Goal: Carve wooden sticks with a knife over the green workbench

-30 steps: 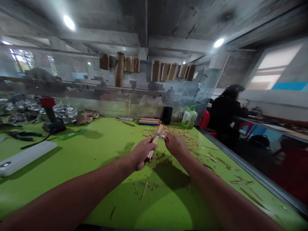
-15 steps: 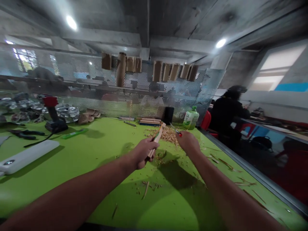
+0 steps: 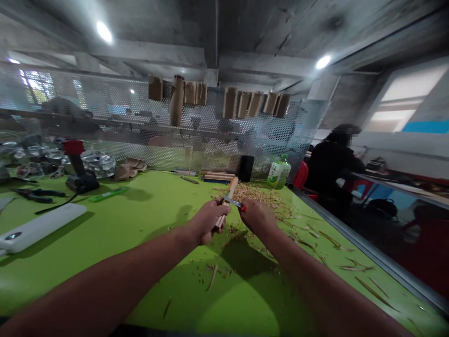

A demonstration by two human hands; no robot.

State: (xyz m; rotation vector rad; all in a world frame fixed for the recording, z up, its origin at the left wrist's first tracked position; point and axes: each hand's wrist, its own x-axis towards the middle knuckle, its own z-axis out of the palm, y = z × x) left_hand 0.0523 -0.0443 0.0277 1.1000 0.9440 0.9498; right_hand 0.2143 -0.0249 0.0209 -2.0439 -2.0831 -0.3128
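My left hand [image 3: 209, 219] is closed around a pale strip of wood or bamboo [image 3: 233, 186], which slants up and away from me. A knife [image 3: 232, 201] with a red handle is in the closed fingers of my right hand [image 3: 258, 216]. Its blade lies across the strip, just beyond my left thumb. Behind and to the right of the strip a heap of curled shavings [image 3: 257, 193] covers part of the green tabletop [image 3: 140, 234]. My fingers hide the lower part of the strip and most of the knife handle.
On the left are a cordless drill [image 3: 79, 164], pliers [image 3: 38, 194], a green cutter [image 3: 109, 194] and a white bar [image 3: 45, 227]. Stacked sticks [image 3: 219, 178], a black phone-like slab [image 3: 246, 167] and a bottle [image 3: 279, 172] stand at the back. A person [image 3: 333, 164] sits at right.
My right hand has moved left and toward me, bringing the knife blade from beyond the strip onto it. My left hand has barely moved.
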